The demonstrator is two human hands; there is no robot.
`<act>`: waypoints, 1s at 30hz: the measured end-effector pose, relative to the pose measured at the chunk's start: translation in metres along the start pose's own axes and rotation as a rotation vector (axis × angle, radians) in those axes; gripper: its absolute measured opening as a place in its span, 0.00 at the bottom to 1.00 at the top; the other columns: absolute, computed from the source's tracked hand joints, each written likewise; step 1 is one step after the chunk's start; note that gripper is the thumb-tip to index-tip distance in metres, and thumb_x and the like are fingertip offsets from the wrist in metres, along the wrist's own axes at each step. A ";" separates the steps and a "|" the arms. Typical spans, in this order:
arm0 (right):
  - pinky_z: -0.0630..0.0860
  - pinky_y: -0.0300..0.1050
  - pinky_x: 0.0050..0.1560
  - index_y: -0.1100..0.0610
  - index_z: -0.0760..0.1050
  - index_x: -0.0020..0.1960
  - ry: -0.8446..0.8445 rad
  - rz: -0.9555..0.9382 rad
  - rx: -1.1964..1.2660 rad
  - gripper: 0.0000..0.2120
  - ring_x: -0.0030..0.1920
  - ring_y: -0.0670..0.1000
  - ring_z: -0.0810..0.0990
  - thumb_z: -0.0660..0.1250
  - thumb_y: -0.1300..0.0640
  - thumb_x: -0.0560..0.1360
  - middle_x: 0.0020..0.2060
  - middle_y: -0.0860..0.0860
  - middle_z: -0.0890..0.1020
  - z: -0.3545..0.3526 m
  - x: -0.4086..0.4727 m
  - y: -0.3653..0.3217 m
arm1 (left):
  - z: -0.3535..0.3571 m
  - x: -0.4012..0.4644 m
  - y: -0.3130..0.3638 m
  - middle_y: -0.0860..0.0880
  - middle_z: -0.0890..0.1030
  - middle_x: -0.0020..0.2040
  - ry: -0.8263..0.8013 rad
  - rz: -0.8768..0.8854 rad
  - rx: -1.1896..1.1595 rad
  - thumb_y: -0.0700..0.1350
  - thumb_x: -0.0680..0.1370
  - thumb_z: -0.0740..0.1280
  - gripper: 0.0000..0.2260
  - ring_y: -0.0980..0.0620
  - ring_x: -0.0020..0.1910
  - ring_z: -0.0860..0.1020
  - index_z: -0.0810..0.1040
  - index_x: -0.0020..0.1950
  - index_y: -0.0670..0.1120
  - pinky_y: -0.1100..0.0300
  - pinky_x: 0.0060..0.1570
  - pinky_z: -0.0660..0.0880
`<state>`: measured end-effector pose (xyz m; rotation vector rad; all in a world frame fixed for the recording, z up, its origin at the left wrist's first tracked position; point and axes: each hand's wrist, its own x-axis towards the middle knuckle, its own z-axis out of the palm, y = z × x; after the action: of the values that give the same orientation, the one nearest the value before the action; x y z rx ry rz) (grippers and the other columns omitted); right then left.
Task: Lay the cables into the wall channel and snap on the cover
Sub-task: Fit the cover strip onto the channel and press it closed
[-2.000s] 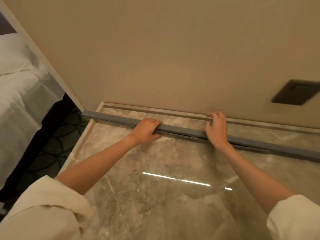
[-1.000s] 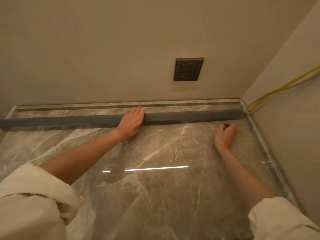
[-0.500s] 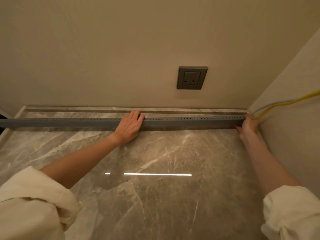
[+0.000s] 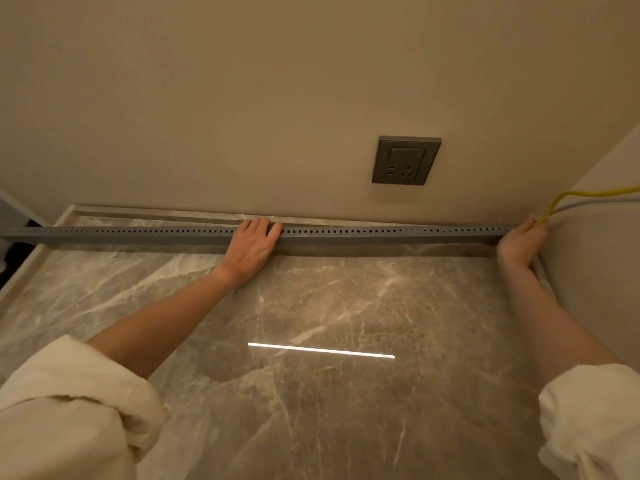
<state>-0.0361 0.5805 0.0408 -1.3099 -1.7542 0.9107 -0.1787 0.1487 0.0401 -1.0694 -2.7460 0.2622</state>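
Note:
A long grey slotted channel (image 4: 381,234) lies on the marble floor, parallel to the back wall and a little in front of it. My left hand (image 4: 251,245) rests flat on its middle, fingers spread over the top edge. My right hand (image 4: 521,239) is at the channel's right end in the corner, fingers closed around a yellow cable (image 4: 588,194). A grey cable (image 4: 595,201) runs beside the yellow one along the right wall and down to the same corner. Whether the cables lie inside the channel is hidden by my hand.
A dark wall socket (image 4: 406,160) sits on the back wall above the channel. The right wall (image 4: 595,271) closes the corner. The marble floor (image 4: 311,341) has a raised stone border (image 4: 156,211) along the back wall. The left end of the channel passes the wall's edge.
The view swung right from the channel's left part to the corner. My right hand left the channel, paused on the floor, then reached the corner and closed on the yellow cable. My left hand stayed pressed on the channel.

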 end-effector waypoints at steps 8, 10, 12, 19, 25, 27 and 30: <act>0.68 0.51 0.56 0.70 0.70 0.60 0.089 0.013 -0.008 0.19 0.57 0.63 0.77 0.50 0.57 0.82 0.58 0.66 0.78 -0.001 0.026 -0.013 | -0.001 0.044 0.010 0.41 0.78 0.44 0.139 -0.036 0.068 0.33 0.71 0.66 0.14 0.41 0.43 0.76 0.72 0.56 0.40 0.50 0.48 0.74; 0.72 0.57 0.56 0.69 0.72 0.58 0.065 0.032 -0.020 0.20 0.55 0.65 0.78 0.50 0.55 0.82 0.56 0.67 0.79 -0.002 0.028 -0.014 | 0.003 0.049 0.014 0.43 0.78 0.42 0.190 -0.066 0.077 0.34 0.71 0.67 0.12 0.42 0.41 0.77 0.73 0.53 0.42 0.52 0.49 0.75; 0.74 0.59 0.53 0.70 0.73 0.56 0.039 0.066 -0.018 0.21 0.54 0.66 0.79 0.51 0.53 0.81 0.55 0.67 0.80 -0.003 0.027 -0.013 | 0.010 0.050 0.017 0.42 0.77 0.43 0.226 -0.117 0.053 0.33 0.70 0.66 0.12 0.42 0.43 0.76 0.73 0.53 0.41 0.50 0.51 0.75; 0.68 0.32 0.16 0.60 0.69 0.49 0.055 0.424 0.314 0.17 0.17 0.43 0.73 0.55 0.45 0.81 0.27 0.49 0.75 0.009 0.010 -0.014 | 0.025 0.054 0.026 0.33 0.74 0.56 0.241 -0.242 -0.215 0.27 0.71 0.60 0.16 0.35 0.54 0.73 0.72 0.57 0.36 0.43 0.60 0.68; 0.74 0.38 0.23 0.59 0.64 0.52 -0.087 0.580 0.556 0.16 0.26 0.47 0.75 0.62 0.47 0.77 0.42 0.54 0.77 0.027 -0.036 -0.027 | 0.031 0.052 0.022 0.34 0.72 0.57 0.221 -0.213 -0.330 0.31 0.70 0.64 0.17 0.35 0.56 0.71 0.71 0.58 0.36 0.43 0.61 0.65; 0.75 0.37 0.22 0.58 0.63 0.53 -0.187 0.595 0.572 0.15 0.27 0.48 0.76 0.64 0.50 0.77 0.40 0.54 0.77 0.038 -0.055 -0.027 | 0.034 0.052 0.022 0.35 0.71 0.58 0.185 -0.201 -0.353 0.38 0.72 0.67 0.17 0.35 0.57 0.70 0.70 0.60 0.37 0.44 0.62 0.63; 0.76 0.37 0.22 0.59 0.62 0.54 -0.232 0.615 0.613 0.15 0.27 0.49 0.77 0.63 0.50 0.78 0.41 0.57 0.77 0.046 -0.069 -0.026 | 0.038 0.048 0.019 0.37 0.70 0.60 0.184 -0.175 -0.355 0.56 0.75 0.65 0.24 0.38 0.61 0.68 0.69 0.61 0.39 0.45 0.65 0.60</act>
<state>-0.0743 0.5033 0.0320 -1.3584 -1.0638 1.8319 -0.2094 0.1915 0.0042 -0.8634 -2.7528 -0.3430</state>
